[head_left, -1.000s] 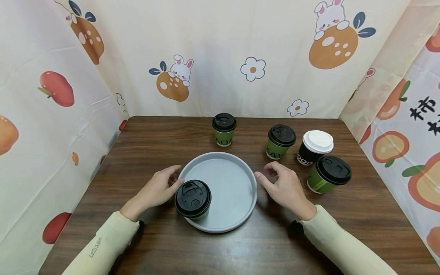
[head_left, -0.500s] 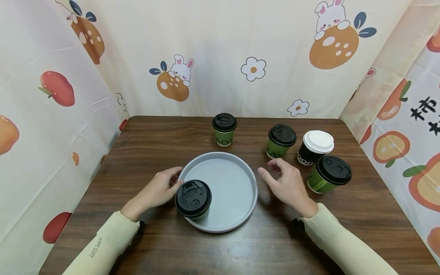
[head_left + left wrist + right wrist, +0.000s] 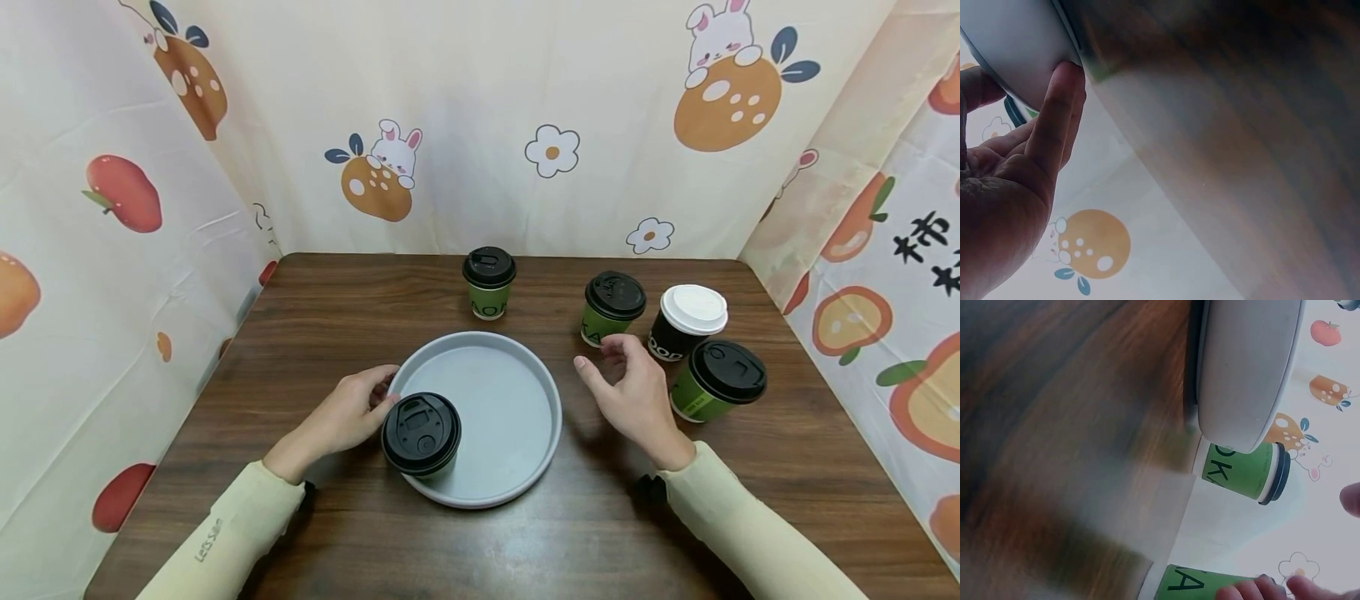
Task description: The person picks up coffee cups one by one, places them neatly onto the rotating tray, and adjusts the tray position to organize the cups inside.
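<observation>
A round grey tray (image 3: 502, 400) lies on the table, with a black-lidded paper coffee cup (image 3: 422, 435) standing at its left front. My left hand (image 3: 345, 414) holds the left rim; the left wrist view shows a finger against the outer wall (image 3: 1022, 44) and the thumb at the rim. To the tray's right, my right hand (image 3: 630, 396) hovers with fingers loosely bent and nothing in them. Its fingertips are just in front of a green coffee cup with a black lid (image 3: 611, 304); whether they touch it I cannot tell.
Right of that cup stand a black cup with a white lid (image 3: 692, 315) and another green cup (image 3: 716, 382). One more green cup (image 3: 489, 287) is behind the tray. Printed curtains (image 3: 480, 192) hang along the back and sides of the wooden table (image 3: 337, 300).
My right hand has moved away from the tray's right rim, rightward and back towards the green cup. The left hand, tray and cups have stayed in place.
</observation>
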`<state>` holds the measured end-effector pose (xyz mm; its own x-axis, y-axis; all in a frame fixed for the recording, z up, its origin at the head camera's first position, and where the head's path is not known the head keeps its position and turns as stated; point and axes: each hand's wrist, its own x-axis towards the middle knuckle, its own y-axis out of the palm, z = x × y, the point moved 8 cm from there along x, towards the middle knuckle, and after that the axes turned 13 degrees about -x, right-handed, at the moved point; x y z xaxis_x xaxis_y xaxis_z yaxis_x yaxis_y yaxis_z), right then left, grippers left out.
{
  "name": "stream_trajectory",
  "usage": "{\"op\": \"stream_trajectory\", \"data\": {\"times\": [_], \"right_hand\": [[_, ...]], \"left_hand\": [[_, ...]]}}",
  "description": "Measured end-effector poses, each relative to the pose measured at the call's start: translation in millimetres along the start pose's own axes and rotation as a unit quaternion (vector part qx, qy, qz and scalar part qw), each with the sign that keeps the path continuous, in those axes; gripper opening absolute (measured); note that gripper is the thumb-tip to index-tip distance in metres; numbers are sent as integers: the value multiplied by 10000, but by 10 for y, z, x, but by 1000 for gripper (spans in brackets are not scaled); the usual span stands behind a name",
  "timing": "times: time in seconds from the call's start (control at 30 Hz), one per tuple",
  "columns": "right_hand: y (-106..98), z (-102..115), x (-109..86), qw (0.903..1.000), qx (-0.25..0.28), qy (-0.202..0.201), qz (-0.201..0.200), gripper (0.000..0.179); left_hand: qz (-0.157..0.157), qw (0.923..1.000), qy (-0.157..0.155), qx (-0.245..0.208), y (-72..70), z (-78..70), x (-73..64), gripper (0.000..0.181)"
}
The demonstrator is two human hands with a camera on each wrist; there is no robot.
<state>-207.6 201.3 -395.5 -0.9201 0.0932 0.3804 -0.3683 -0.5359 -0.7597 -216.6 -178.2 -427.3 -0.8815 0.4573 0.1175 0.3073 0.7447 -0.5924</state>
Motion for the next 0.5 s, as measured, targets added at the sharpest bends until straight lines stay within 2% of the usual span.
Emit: {"op": "stream_trajectory", "data": {"times": [0.17, 0.33, 0.5], "right_hand": [[-22, -67, -4, 9990, 136, 314, -298, 65], [-38, -137, 12, 9962, 284, 543, -623, 73], [5, -248, 49, 9935, 410, 891, -574, 78]], "left_hand": [[-2, 10000, 5, 10, 1, -4, 0, 37], [-2, 10000, 18, 26, 4, -8, 2, 37], [6, 10000, -9, 23, 7, -3, 1, 37]]}}
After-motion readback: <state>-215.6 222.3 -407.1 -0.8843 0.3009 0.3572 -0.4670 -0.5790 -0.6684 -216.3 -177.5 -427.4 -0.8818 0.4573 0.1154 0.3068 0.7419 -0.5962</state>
